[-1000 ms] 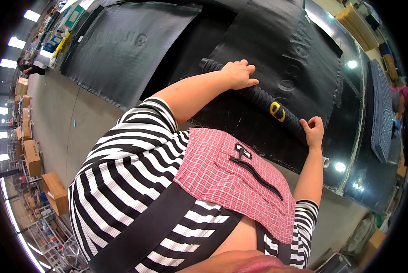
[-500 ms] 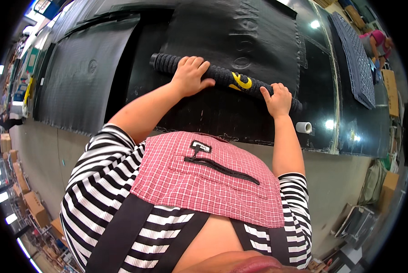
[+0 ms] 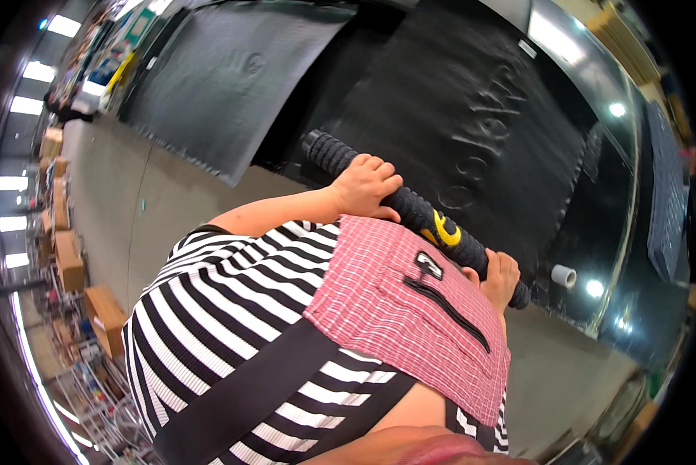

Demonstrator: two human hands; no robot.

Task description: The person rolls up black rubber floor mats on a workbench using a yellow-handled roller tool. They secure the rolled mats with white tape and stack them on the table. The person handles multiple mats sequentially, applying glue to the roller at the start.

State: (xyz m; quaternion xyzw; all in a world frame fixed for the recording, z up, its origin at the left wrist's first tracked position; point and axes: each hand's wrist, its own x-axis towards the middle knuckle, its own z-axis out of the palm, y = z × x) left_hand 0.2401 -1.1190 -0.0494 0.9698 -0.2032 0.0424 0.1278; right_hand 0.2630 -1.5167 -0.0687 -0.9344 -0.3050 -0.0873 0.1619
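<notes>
Left hand [image 3: 366, 186] and right hand [image 3: 500, 279] both grip the black roll [image 3: 419, 212]. Vs. half a second ago: roll pulled in to the apron [image 3: 386, 271], by the counter's [image 3: 588, 232] near edge. Reads as drawn back, leaving more gap to the sheet's [image 3: 410, 101] embossing.

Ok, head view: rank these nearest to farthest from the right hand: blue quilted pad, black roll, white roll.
1. Black roll: in the right hand.
2. White roll: just right of the hand.
3. Blue quilted pad: farther right.
</notes>
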